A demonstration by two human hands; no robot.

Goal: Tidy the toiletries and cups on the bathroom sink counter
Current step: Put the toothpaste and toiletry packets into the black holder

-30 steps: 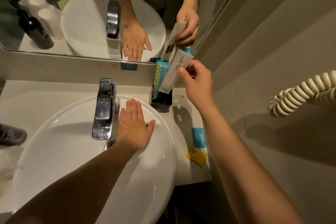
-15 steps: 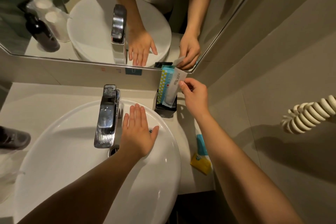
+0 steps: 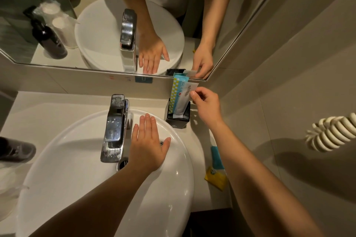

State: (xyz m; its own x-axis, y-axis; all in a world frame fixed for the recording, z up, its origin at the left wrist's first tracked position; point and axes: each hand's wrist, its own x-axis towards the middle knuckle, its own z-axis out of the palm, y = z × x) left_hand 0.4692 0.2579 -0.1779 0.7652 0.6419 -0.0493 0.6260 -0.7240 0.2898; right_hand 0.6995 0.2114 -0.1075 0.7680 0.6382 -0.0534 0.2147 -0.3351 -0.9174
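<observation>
A small black holder (image 3: 178,121) stands on the counter's back right corner, by the mirror. A blue dotted packet (image 3: 177,90) and a white sachet (image 3: 185,98) stand upright in it. My right hand (image 3: 207,105) pinches the white sachet's top edge between thumb and fingers. My left hand (image 3: 148,144) lies flat, fingers apart, on the rim of the white basin (image 3: 77,179), right of the chrome tap (image 3: 114,129). A blue and a yellow packet (image 3: 215,171) lie on the counter, partly under my right forearm.
A dark pump bottle (image 3: 15,150) sits at the left edge, with plastic-wrapped cups (image 3: 7,188) in front of it. The mirror runs along the back. A coiled white cord (image 3: 331,133) hangs on the right wall. The counter's right strip is narrow.
My right hand has lowered the white sachet into the black holder beside the blue packet. My left hand has stayed on the basin rim.
</observation>
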